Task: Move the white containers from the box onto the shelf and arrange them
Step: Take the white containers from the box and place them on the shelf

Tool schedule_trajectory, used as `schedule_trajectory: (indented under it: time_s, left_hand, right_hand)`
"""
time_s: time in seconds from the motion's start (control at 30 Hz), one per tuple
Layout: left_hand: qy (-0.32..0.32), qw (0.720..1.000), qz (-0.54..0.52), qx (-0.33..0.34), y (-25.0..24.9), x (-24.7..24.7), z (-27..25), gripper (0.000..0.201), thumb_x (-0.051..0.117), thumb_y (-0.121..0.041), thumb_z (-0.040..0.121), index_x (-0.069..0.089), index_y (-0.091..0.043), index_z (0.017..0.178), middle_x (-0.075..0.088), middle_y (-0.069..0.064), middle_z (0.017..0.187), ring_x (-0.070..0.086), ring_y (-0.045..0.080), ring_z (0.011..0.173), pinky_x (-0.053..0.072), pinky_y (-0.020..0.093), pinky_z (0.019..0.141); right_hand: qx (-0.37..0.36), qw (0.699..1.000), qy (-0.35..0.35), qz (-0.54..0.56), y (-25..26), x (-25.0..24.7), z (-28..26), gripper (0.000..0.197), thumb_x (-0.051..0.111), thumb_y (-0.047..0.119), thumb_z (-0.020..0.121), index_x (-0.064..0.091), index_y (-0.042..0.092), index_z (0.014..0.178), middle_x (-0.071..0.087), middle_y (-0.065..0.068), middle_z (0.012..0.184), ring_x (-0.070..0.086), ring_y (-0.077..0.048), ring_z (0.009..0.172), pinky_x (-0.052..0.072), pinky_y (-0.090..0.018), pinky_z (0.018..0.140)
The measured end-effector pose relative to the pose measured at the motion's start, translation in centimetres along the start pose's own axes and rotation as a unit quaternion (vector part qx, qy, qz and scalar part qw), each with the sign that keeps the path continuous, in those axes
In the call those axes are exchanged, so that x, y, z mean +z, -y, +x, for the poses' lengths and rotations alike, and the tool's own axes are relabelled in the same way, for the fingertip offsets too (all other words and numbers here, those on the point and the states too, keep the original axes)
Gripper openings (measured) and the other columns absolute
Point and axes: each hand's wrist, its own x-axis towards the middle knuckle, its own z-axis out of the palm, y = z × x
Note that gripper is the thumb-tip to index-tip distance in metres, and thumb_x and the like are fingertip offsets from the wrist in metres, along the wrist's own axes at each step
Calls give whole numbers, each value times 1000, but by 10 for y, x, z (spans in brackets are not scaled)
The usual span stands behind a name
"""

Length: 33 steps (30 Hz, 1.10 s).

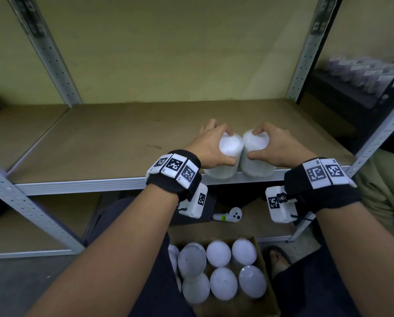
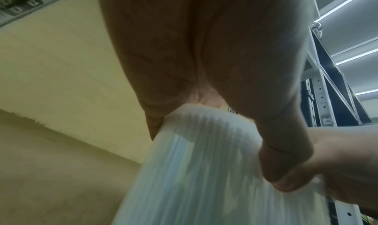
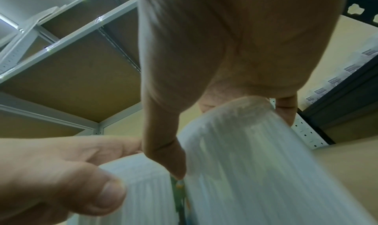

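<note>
Two white ribbed containers stand side by side at the front edge of the brown shelf board (image 1: 104,138). My left hand (image 1: 210,145) grips the left container (image 1: 226,156) from above, fingers and thumb curled round its top. My right hand (image 1: 280,147) grips the right container (image 1: 254,154) the same way. The two thumbs nearly meet between the containers. The left wrist view shows the left container (image 2: 194,172) under my left hand (image 2: 204,66). The right wrist view shows the right container (image 3: 255,163) under my right hand (image 3: 214,58). Below, a cardboard box (image 1: 269,300) holds several more white containers (image 1: 223,282).
Grey perforated uprights (image 1: 56,62) frame the shelf, with a yellow wall behind. The shelf's metal front rail (image 1: 77,187) runs under my wrists. A white controller (image 1: 230,215) lies on the lower level. A dark shelf unit (image 1: 360,88) with packaged goods stands at the right.
</note>
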Motion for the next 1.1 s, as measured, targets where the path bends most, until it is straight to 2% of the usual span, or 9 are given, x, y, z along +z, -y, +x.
schedule_trajectory:
  time_s: [0.17,0.33,0.43,0.53,0.7,0.8,0.87,1.0,1.1]
  left_hand:
    - [1,1000,-3,-2,-2,-1,-4,63,76,-35,71,48,-23,125,35,1,132,33,21,127,36,36,104]
    - [-12,1000,5,-4,-1,-2,-12,65,75,-44,72,47,-26,127,39,-2,134,30,24,133,32,43,110]
    - [-30,1000,-3,5,-3,-3,-18,58,72,-44,75,50,-26,125,39,-3,131,29,21,131,32,34,107]
    - [-55,998,21,25,-6,-9,-23,41,67,-39,80,55,-26,117,45,-3,124,34,16,123,33,30,100]
    - [-41,997,56,31,-11,-11,-25,31,65,-25,80,62,-22,111,48,-8,101,46,14,105,33,22,85]
    - [-51,997,55,30,-11,-10,-22,31,64,-22,82,63,-21,113,56,-3,113,43,8,99,32,20,83]
    - [-51,996,62,32,-13,-11,-19,31,62,-19,84,63,-20,115,58,-1,120,48,11,107,34,20,84]
    - [-53,996,72,19,-13,-11,-7,33,61,-14,85,63,-20,117,59,0,127,53,17,117,37,21,85]
    - [-46,996,79,12,-12,-11,8,32,62,-14,84,64,-20,116,61,1,126,56,18,115,41,23,87]
  right_hand:
    - [-16,1000,12,-13,0,-4,-6,66,73,51,64,49,30,122,52,-1,130,44,-31,123,41,-49,102]
    - [-37,998,-44,-33,-4,-5,-20,61,70,51,73,50,31,127,33,4,146,27,-30,134,25,-46,108]
    - [-51,995,-71,-39,-3,-8,-27,43,69,39,77,57,29,117,43,1,128,31,-27,127,28,-43,105]
    - [-77,995,-53,-25,-4,-9,-29,29,66,24,77,63,25,106,48,8,103,44,-24,118,37,-42,104]
    - [-87,994,-65,-19,-5,-6,-29,24,61,14,81,67,20,103,48,11,99,48,-20,115,37,-24,89]
    - [-87,994,-66,-17,-5,-5,-27,24,60,15,83,66,20,106,56,6,108,46,-19,118,35,-24,90]
    - [-84,994,-69,-18,-5,-6,-24,24,60,15,84,66,21,107,58,3,116,47,-17,118,36,-23,89]
    - [-57,996,-69,-20,-2,-9,-15,25,61,15,86,66,21,110,58,1,119,49,-12,93,38,-23,77]
    - [-48,996,-69,-24,0,-10,-3,27,61,13,86,67,18,112,60,-4,122,54,-16,102,41,-23,81]
